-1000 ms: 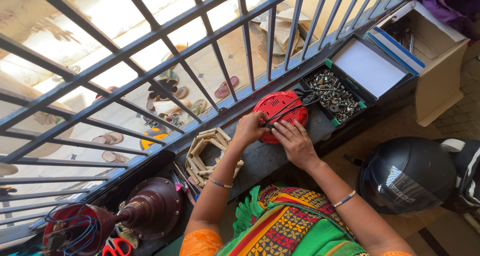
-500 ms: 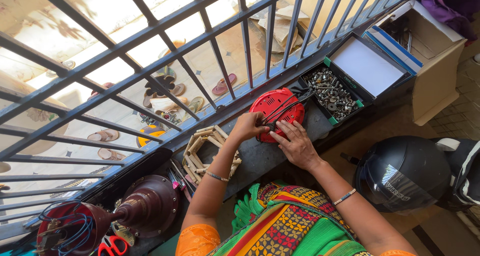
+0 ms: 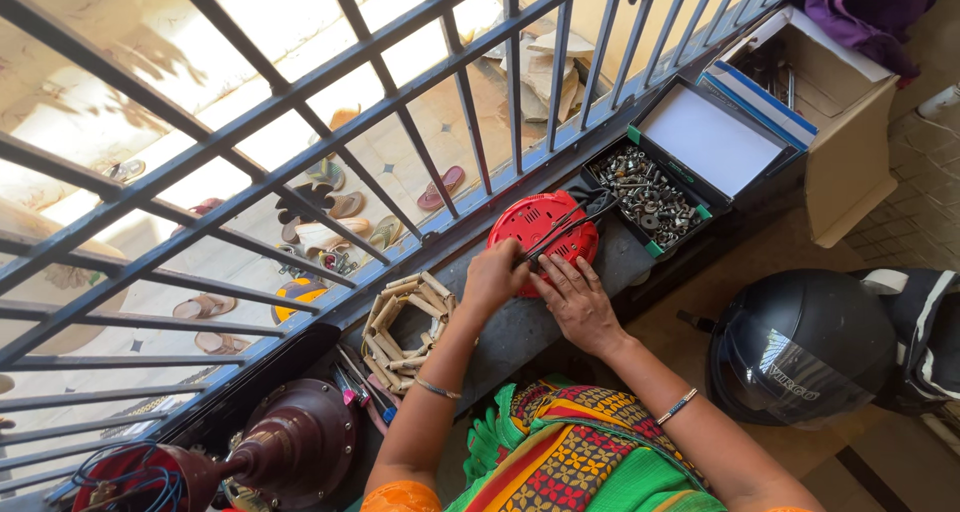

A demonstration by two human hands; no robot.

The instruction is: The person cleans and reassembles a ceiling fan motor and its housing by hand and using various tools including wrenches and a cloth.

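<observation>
Both hands have barely shifted on the red round cover [image 3: 535, 227]. The left hand [image 3: 494, 277] pinches black wires [image 3: 570, 224] at its edge. The right hand [image 3: 578, 300] lies flat beside, gripping nothing.

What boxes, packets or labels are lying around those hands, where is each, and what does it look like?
Box of screws: shallow, black with green corners, just right of the red round part that both hands touch.
Its lid: open behind it, pale inside.
Cardboard carton: far right, tan, open-topped.
Flat box: blue and white, leaning on the carton's left edge.
Helmet label: small pale lettering on the black helmet's visor.
No screens or signs.
</observation>
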